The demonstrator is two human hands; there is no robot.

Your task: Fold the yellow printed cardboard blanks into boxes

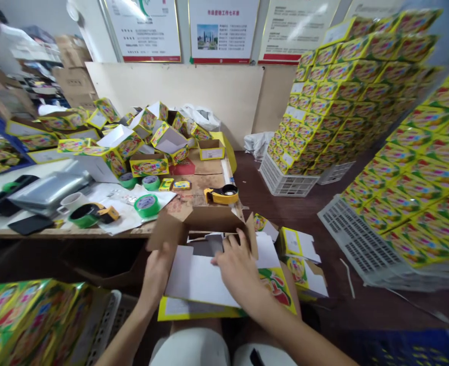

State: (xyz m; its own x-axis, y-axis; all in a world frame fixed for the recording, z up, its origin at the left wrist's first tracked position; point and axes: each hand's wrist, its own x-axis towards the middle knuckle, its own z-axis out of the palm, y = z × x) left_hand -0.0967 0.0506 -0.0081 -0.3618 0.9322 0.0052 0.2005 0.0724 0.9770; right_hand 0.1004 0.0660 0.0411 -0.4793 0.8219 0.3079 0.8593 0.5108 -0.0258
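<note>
A printed yellow-green carton (197,279) with white panels and raised brown flaps lies across my lap, its top open. My left hand (157,272) grips the carton's left side near the brown side flap, the thumb at the edge and the other fingers mostly hidden behind it. My right hand (237,264) rests over the right half of the opening. Its thumb points left across the white front panel, and its fingers are apart, bent in at the opening. Greyish-white surfaces show inside the carton; I cannot make out what they are.
Ahead, the worktable (209,178) bears a heap of open cartons (144,122), green tape rolls (147,205) and a yellow tape dispenser (221,194). Tall carton stacks (338,96) stand at right on white crates (289,182). More cartons (22,320) are at lower left.
</note>
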